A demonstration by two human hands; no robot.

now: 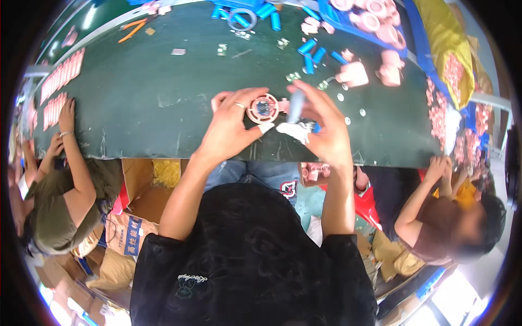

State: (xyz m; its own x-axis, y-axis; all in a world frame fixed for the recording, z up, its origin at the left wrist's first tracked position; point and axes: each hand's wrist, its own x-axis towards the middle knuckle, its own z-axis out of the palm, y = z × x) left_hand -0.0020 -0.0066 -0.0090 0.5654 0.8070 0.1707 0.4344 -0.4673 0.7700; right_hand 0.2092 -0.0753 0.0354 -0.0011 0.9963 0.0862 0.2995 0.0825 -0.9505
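Pink round housing (277, 108): over green worktop (163, 81), near six o'clock edge. Left hand (229, 124): fingers curled snugly on housing's nine o'clock side. Right hand (329, 127): fingers half spread at three o'clock, blurred; hold cannot be told. Blue cylinders (309, 64) toward one o'clock. Circuit board (265, 108) inside housing.

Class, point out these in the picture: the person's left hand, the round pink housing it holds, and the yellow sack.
Left hand (230, 120), head view: back of the hand.
Round pink housing (276, 110), head view: its right rim.
Yellow sack (441, 32), head view: its upper fabric.
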